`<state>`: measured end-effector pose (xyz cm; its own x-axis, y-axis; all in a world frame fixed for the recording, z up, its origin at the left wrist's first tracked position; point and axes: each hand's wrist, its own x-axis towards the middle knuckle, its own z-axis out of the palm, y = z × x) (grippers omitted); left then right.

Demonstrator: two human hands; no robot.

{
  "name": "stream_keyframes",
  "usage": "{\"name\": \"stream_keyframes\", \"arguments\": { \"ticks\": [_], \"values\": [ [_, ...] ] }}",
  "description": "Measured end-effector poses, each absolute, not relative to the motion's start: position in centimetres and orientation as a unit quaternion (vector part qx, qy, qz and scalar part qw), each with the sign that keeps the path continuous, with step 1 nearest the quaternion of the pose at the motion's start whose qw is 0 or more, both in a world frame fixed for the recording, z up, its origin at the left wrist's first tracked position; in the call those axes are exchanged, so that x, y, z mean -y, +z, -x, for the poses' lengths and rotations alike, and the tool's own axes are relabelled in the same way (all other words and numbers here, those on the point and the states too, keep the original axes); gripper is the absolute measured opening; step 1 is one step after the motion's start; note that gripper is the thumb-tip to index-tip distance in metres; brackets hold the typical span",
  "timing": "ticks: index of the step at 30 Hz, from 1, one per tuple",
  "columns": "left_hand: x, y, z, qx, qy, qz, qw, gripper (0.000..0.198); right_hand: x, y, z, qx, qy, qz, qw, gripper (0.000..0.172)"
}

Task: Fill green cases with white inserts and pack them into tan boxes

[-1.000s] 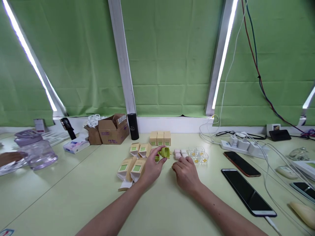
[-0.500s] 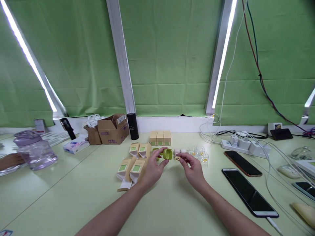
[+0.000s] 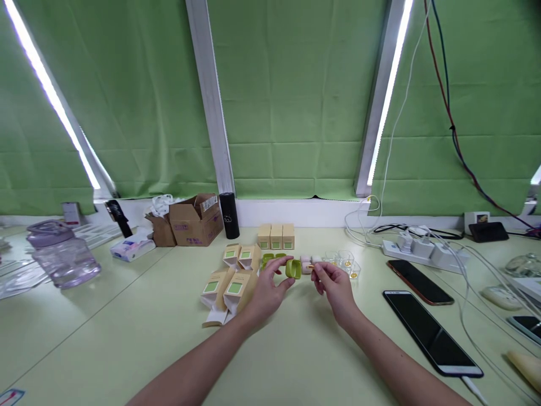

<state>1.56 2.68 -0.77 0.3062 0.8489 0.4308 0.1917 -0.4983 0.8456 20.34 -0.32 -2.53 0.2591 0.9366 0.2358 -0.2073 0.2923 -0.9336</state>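
Observation:
My left hand (image 3: 270,287) is closed on a small green square cup (image 3: 293,269), its open side turned toward the right. Between the thumb and fingers of my right hand (image 3: 335,285) is a small pale yellow ring (image 3: 310,267), seen nearly edge-on and just apart from the cup. More green cups (image 3: 267,258) lie behind my left fingers, partly hidden. Small whitish-pink pieces (image 3: 305,260) sit behind the ring. Clear little cups with yellow dots (image 3: 345,260) stand beyond my right hand. Opened tan cartons with green labels (image 3: 237,290) lie left of my left hand.
Three closed tan cartons (image 3: 276,237) stand at the back. A black tumbler (image 3: 229,216), a cardboard box (image 3: 195,223), a tissue pack (image 3: 132,246) and a purple-lidded jug (image 3: 65,256) are on the left. Phones (image 3: 431,332), a power strip (image 3: 422,255) and white cables occupy the right.
The green cup has moved slightly right. The ring has turned from showing its opening to nearly edge-on, and my right fingers have curled in. Another person's hand by the jug has left view.

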Motion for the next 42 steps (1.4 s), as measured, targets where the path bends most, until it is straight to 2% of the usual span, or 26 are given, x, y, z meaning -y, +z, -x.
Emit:
{"name": "stream_keyframes", "arguments": {
  "ticks": [8, 14, 20, 26, 30, 35, 42],
  "values": [
    [-2.6, -0.8, -1.5, -0.348, 0.474, -0.730, 0.348, 0.046, 0.6, -2.9, -19.9, 0.497, 0.367, 0.389, 0.683, 0.036],
    [-2.5, -0.7, -1.7, -0.345, 0.470, -0.729, 0.357, 0.048, 1.1, -2.8, -19.7, 0.525, 0.306, 0.435, 0.665, 0.026],
    [-2.3, -0.7, -1.8, -0.328, 0.467, -0.731, 0.373, 0.049, 2.2, -2.1, -19.3, 0.613, 0.164, 0.444, 0.633, 0.016],
    [-2.2, -0.8, -1.9, -0.299, 0.475, -0.732, 0.385, 0.048, 2.1, -2.0, -19.6, 0.680, -0.033, 0.419, 0.600, 0.017],
    [-1.9, -0.6, -2.1, -0.294, 0.471, -0.735, 0.389, 0.051, 2.1, -1.9, -19.9, 0.695, -0.122, 0.430, 0.564, 0.017],
    [-1.7, -0.4, -2.2, -0.281, 0.466, -0.742, 0.392, 0.051, 2.2, -2.0, -20.1, 0.709, -0.159, 0.439, 0.528, 0.017],
    [-1.8, -0.5, -2.1, -0.277, 0.464, -0.744, 0.393, 0.053, 2.1, -2.0, -20.0, 0.717, -0.161, 0.435, 0.521, 0.017]
  ]
}}
